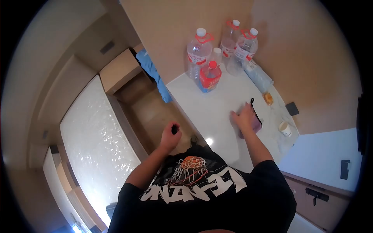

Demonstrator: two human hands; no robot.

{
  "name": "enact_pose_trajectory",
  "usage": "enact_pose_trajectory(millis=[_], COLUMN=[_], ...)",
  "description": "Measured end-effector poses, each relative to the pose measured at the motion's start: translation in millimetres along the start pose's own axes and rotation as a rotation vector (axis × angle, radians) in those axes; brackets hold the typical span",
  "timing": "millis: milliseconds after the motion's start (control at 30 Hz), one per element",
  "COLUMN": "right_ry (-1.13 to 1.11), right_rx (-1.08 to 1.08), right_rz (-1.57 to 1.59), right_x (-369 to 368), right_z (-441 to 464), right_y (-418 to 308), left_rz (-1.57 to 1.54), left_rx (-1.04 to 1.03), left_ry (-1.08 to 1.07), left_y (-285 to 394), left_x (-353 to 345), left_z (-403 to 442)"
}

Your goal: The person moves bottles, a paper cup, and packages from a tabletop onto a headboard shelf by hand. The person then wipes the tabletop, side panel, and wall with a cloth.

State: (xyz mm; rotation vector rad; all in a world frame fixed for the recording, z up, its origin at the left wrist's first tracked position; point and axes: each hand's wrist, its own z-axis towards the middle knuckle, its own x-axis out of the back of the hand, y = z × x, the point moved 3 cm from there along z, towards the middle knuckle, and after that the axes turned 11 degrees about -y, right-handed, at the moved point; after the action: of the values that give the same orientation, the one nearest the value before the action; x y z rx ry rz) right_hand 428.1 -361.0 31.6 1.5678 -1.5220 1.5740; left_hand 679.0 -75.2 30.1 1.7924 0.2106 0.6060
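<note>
My left hand [170, 137] is closed around a small black object [175, 129], held over the floor beside the counter. On the white counter [186, 91], my right hand [244, 116] rests at a purple pouch [255, 123] with a black edge and a black loop, covering part of it. The fingers of this hand look spread, with the thumb out to the left. Further back on the counter stand a red-labelled bottle with a red cap [210, 79] and several clear plastic bottles with white caps, one a large bottle [199, 50].
A pale packet [258, 77], a small orange-yellow item [268, 98] and a paper cup [285, 129] lie along the counter's right side. Light blue cloth [153, 73] hangs left of the wooden partition. A plastic-covered mattress [97, 128] is at the left. A black latch [316, 195] is at lower right.
</note>
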Motion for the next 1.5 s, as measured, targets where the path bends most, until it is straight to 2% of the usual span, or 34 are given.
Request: enact_pose_trajectory(millis=[67, 133, 200, 300, 333, 433, 467, 500, 533, 600, 633, 700, 833, 900, 967, 1100, 1167, 1233, 1333, 1500], right_ry=[0.199, 0.271, 0.301, 0.35, 0.361, 0.352, 0.332, 0.318, 0.395, 0.541, 0.569, 0.61, 0.615, 0.54, 0.505, 0.261, 0.27, 0.374, 0.372, 0.286], right_rx=[0.301, 0.343, 0.282, 0.288, 0.288, 0.224, 0.181, 0.141, 0.13, 0.107, 0.024, -0.137, -0.269, -0.267, -0.195, -0.192, -0.3, -0.483, -0.733, -0.797], right_rz=[0.143, 0.247, 0.331, 0.725, 0.732, 0.715, 0.679, 0.641, 0.625, 0.588, 0.593, 0.611, 0.612, 0.654, 0.525, 0.241, 0.065, 0.032, -0.03, -0.033], right_x=[-13, -1, -4, -22, -22, -20, -20, -21, -19, -21, -27, -36, -39, -38, -40, -7, 9, 31, 85, 126], right_z=[35, 46, 61, 80, 81, 59, 47, 38, 30, 15, 7, -9, -30, -39, -46, -67, -71, -74, -76, -45], right_y=[-42, -105, -144, -169, -174, -190, -198, -202, -206, -207, -203, -199, -178, -172, -170, -126, -53, 37, 132, 232], left_rz=[0.042, 0.049, 0.053, 0.067, 0.063, 0.032, 0.078, 0.121, 0.163, 0.345, 0.427, 0.447, 0.43, 0.451, 0.468, 0.513, 0.545, 0.596, 0.688, 0.832], left_rx=[0.011, 0.024, -0.009, -0.148, -0.218, -0.06, -0.103, -0.156, -0.213, -0.487, -0.61, -0.513, -0.417, -0.489, -0.585, -0.79, -0.812, -0.825, -0.817, -0.742], left_ry=[-0.031, -0.093, -0.145, -0.252, -0.292, -0.525, -0.544, -0.561, -0.578, -0.459, -0.395, -0.442, -0.583, -0.661, -0.71, -0.686, -0.642, -0.541, -0.439, -0.406], left_y=[-1, -4, -1, 5, 8, 20, 22, 23, 24, 23, 16, -3, -11, -5, -1, 4, 4, -5, -8, -12], left_x=[8, 20, 27, 37, 38, 46, 49, 47, 44, 34, 30, 29, 14, 14, 11, 0, -10, -21, -38, -50], left_z=[22, 54, 81, 128, 147, 185, 194, 205, 215, 234, 234, 234, 247, 243, 235, 224, 213, 204, 191, 181])
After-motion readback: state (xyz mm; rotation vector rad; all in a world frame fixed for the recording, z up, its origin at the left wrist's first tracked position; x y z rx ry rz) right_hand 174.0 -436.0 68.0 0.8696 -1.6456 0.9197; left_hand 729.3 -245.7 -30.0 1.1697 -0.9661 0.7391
